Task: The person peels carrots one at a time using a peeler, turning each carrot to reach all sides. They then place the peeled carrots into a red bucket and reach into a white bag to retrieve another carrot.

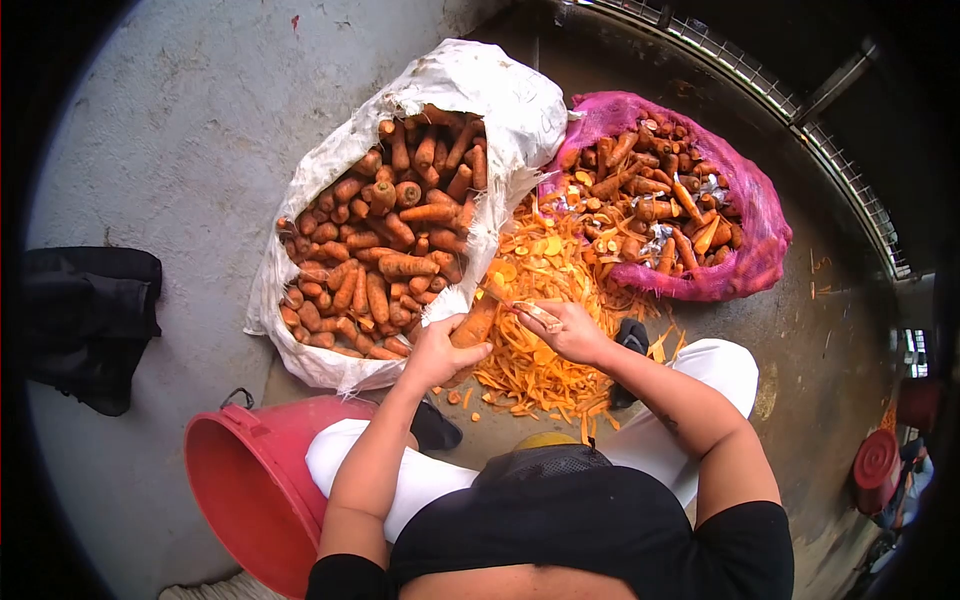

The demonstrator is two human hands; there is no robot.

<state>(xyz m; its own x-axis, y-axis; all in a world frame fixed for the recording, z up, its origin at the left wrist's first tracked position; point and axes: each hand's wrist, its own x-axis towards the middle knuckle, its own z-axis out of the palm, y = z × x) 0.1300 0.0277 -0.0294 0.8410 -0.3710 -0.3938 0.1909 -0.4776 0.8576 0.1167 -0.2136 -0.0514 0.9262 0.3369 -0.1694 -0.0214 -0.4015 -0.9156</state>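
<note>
My left hand (443, 352) is closed around a large carrot (474, 326), held above a heap of peelings. My right hand (574, 333) grips a pale, stained handle of a small knife-like tool (538, 317). Its thin end reaches to the carrot's far tip; blade details are too small to make out. Below both hands lies the pile of orange carrot peelings (540, 375), with some cut carrot ends among the strips. Just beyond my left hand, a white woven sack (500, 85) lies open, full of unpeeled carrots (385, 235).
A pink mesh sack (765, 235) at the right holds carrots, trimmings and bits of shiny wrapping. Left of my leg, a red bucket (275, 440) lies tilted. Dark cloth (90, 320) is at far left. A person (912, 485) is beside a red container (876, 465) at far right.
</note>
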